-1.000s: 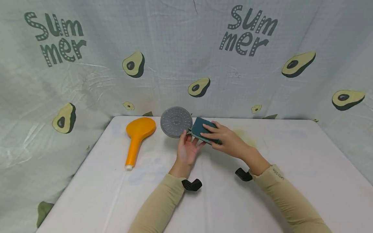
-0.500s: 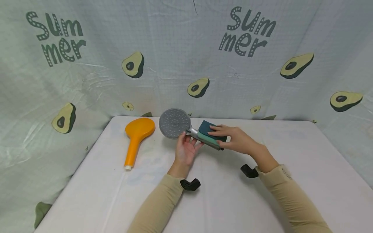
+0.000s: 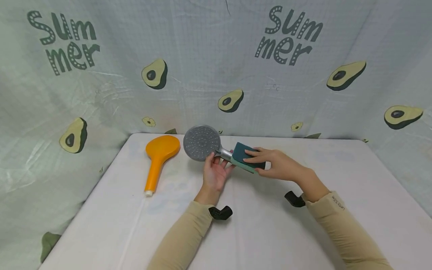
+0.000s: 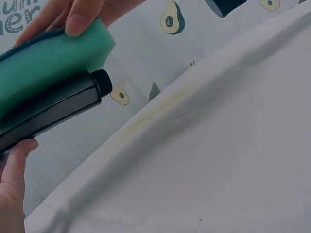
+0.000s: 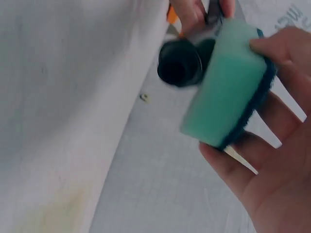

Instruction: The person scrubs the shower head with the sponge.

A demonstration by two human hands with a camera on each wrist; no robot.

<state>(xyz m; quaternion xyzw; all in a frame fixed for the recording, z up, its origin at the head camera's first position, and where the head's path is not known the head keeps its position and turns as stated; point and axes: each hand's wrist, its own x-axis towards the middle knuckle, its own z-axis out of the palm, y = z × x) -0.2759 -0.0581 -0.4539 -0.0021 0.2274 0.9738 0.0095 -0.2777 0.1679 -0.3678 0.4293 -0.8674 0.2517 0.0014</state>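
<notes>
My left hand [image 3: 215, 177] holds a grey shower head [image 3: 201, 143] by its neck, with the round nozzle face turned toward me. In the left wrist view its dark handle [image 4: 53, 109] ends in a threaded tip. My right hand [image 3: 278, 165] grips a sponge [image 3: 248, 157], mint foam with a dark teal scrubbing layer, between thumb and fingers. The sponge [image 5: 231, 92] lies along the handle, foam side toward it; in the right wrist view the handle's open threaded end shows beside the foam. Part of the handle is hidden behind the sponge in the head view.
An orange shower head [image 3: 162, 152] with a white threaded end lies on the left of the white-covered table [image 3: 256, 232]. A pale curtain [image 3: 195, 48] printed with avocados hangs behind the table's far edge. A black wrist camera [image 3: 221, 213] sticks out from the left sleeve.
My right hand has drawn the sponge rightward and a little toward me along the handle, uncovering its silver upper part. The left hand and the grey shower head have barely shifted.
</notes>
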